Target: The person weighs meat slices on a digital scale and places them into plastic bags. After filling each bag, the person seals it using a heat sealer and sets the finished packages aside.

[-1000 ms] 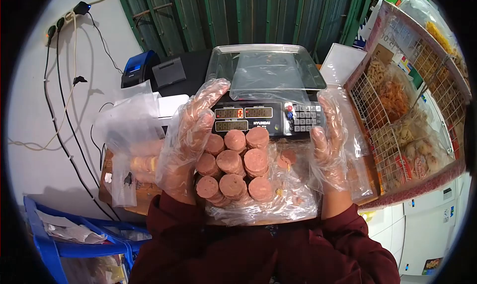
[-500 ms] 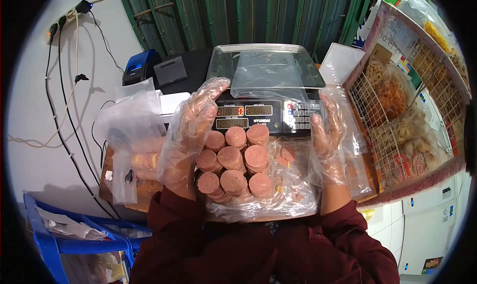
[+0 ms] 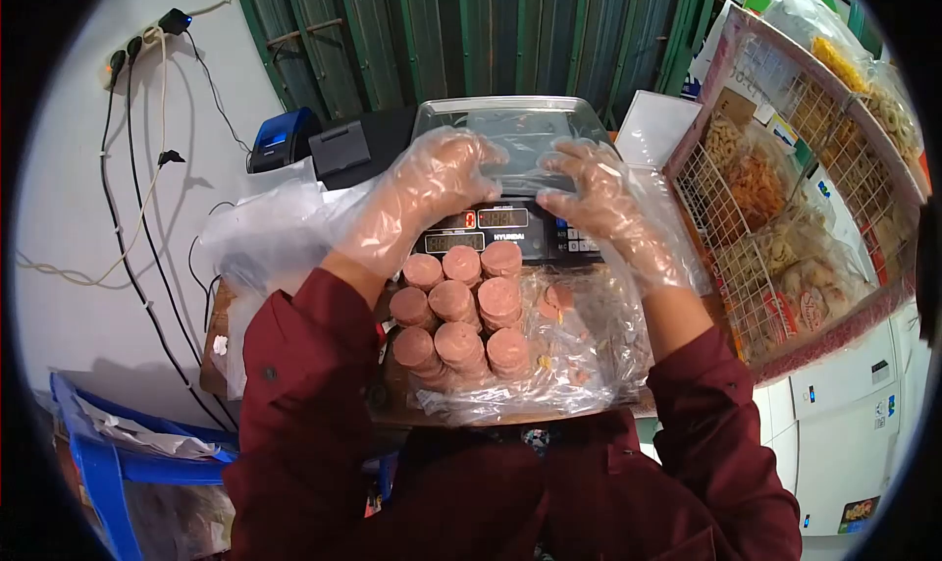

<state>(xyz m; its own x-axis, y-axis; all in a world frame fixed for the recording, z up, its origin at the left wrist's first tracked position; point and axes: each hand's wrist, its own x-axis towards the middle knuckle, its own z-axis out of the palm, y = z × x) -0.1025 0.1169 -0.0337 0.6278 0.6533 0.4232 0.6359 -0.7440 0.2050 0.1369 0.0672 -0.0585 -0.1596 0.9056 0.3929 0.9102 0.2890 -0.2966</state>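
Note:
My left hand (image 3: 437, 188), in a clear plastic glove, reaches over the scale's display with its fingers curved and apart. My right hand (image 3: 601, 196), gloved the same way, is opposite it above the keypad, fingers spread. Between and behind them a clear plastic bag (image 3: 525, 129) lies on the metal tray (image 3: 491, 103) of the scale (image 3: 505, 237). My fingertips are close to the bag's near edge, and nothing shows gripped in either hand. Nearer to me, several stacks of round pink meat slices (image 3: 451, 301) stand in rows on a plastic sheet (image 3: 589, 365).
A broken slice (image 3: 557, 301) and crumbs lie right of the stacks. Clear bags (image 3: 265, 227) are at the left. Behind them sits a blue and black printer (image 3: 282, 139). A wire rack (image 3: 765, 227) with bagged food borders the right side. A blue plastic chair (image 3: 108, 463) is lower left.
Both hands have moved forward and inward from beside the stacks to the front of the scale's tray. The stacks have stayed in place.

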